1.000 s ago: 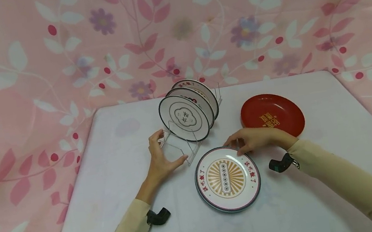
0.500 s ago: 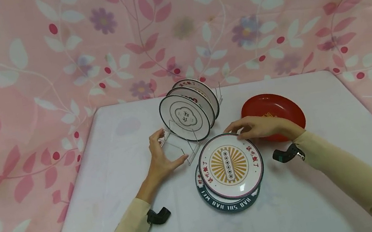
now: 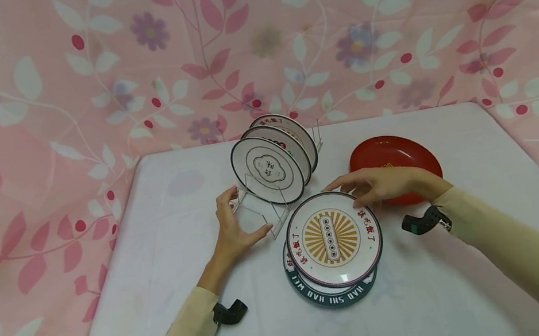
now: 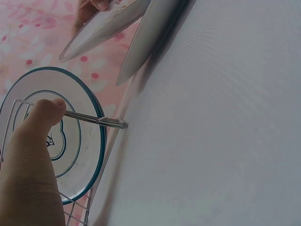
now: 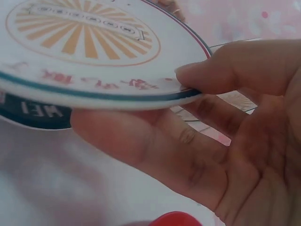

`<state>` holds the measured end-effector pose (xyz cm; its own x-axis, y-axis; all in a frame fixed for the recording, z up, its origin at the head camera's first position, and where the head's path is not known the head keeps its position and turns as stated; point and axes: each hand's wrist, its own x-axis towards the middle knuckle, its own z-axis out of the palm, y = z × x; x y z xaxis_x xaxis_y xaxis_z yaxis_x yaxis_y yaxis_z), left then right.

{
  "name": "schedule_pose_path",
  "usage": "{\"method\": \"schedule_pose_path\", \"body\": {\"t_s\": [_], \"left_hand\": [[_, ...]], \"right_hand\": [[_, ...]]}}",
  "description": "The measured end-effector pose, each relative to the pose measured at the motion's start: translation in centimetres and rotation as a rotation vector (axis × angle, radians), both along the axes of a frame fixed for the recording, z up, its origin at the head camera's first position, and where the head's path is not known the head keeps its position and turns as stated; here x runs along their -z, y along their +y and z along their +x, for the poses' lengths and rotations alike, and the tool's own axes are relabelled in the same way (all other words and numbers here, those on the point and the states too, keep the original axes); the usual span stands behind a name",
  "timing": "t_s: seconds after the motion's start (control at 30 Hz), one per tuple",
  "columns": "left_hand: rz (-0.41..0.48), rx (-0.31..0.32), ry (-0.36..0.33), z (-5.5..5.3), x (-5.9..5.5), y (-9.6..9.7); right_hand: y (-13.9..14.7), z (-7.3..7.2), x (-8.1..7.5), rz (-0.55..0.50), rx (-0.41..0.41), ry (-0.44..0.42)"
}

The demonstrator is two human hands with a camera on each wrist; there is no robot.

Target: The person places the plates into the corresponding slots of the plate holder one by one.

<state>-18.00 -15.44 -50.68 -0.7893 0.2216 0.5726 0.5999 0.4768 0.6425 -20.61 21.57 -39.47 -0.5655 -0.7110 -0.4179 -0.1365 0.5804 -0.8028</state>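
In the head view my right hand (image 3: 389, 182) pinches the far right rim of a white plate (image 3: 332, 240) with a gold sunburst and red characters. The right wrist view shows the thumb (image 5: 202, 77) on top of that rim and fingers (image 5: 127, 136) beneath. Its near edge is tilted over a dark-rimmed plate (image 3: 335, 299) lettered "HAO SHI HAO WEI". My left hand (image 3: 230, 226) holds the near end of a wire plate rack (image 3: 283, 222), its thumb (image 4: 44, 113) on a metal bar in the left wrist view. A dark-rimmed white plate (image 3: 270, 171) stands in the rack, with others behind it.
A glossy red oval dish (image 3: 403, 154) lies to the right, partly hidden behind my right hand. A white cloth covers the table (image 3: 187, 180), and a pink floral curtain (image 3: 250, 37) hangs behind its far edge.
My right hand has raised the sunburst plate and shifted it slightly away and to the right, uncovering the lettered rim below. The left hand and the rack have stayed put.
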Motion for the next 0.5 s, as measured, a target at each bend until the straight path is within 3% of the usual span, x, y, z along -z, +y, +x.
{"method": "schedule_pose_path", "body": {"t_s": [0.37,0.5], "left_hand": [[0.001,0.006,0.008,-0.1,0.0,0.0],[-0.001,0.006,0.009,0.0,0.0,0.0]], "right_hand": [[0.4,0.0,-2.7,-0.055,-0.103,0.178],[0.9,-0.2,-4.0,-0.130,-0.102,0.143]]}}
